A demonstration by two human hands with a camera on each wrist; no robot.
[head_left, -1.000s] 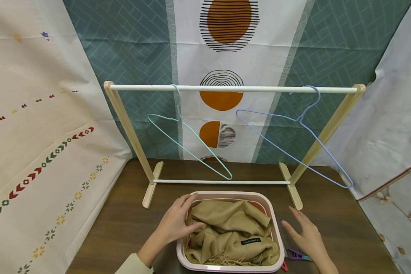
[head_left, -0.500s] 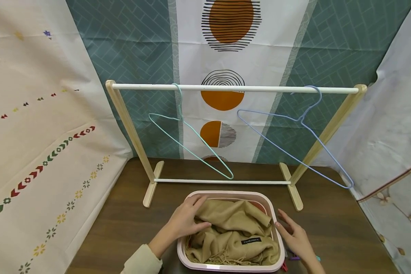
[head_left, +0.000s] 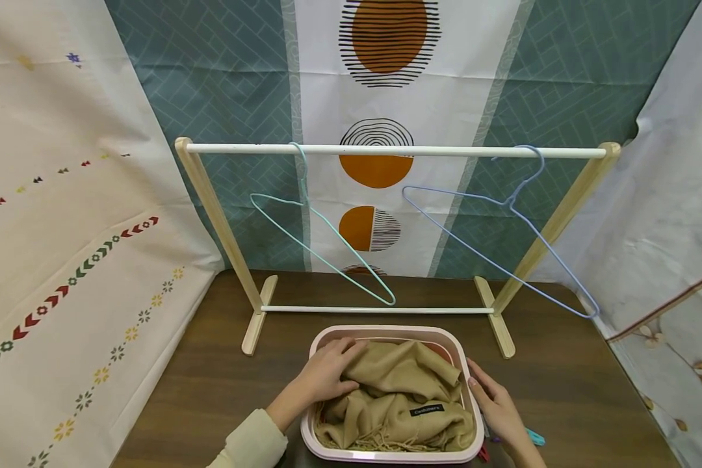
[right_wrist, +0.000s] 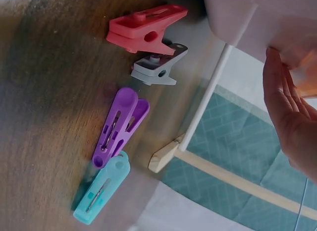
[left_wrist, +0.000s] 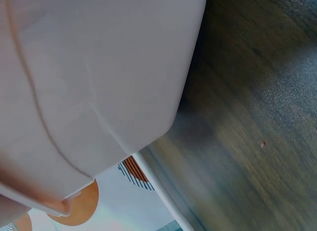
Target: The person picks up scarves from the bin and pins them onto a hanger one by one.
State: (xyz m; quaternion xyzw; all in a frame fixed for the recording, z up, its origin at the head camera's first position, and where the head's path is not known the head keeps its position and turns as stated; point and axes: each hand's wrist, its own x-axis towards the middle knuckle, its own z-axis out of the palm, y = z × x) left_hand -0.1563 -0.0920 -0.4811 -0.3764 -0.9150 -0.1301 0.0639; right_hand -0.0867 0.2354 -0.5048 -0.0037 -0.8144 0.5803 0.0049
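A pink plastic basin (head_left: 386,457) stands on the table and holds a tan fringed scarf (head_left: 380,419) with a black label. My left hand (head_left: 325,372) lies over the basin's left rim, fingers loosely spread above the scarf's edge; whether the fingertips touch the cloth I cannot tell. On the other side, my right hand (head_left: 499,408) rests against the basin's right outer wall. In the right wrist view, nearly straight fingers (right_wrist: 277,87) touch that wall below the rim. The left wrist view mostly shows the basin's outer side (left_wrist: 109,67).
Behind the basin stands a wooden rack with a white rod (head_left: 386,150). A mint hanger (head_left: 333,227) and a blue hanger (head_left: 462,244) hang from it. Right of the basin lie a red clothespin (right_wrist: 146,30), a grey one, a purple clothespin (right_wrist: 116,129) and a teal clothespin (right_wrist: 104,189).
My right hand has moved left from beside the basin onto its right wall. My left hand has shifted slightly right and down over the left rim. Basin and scarf stay put.
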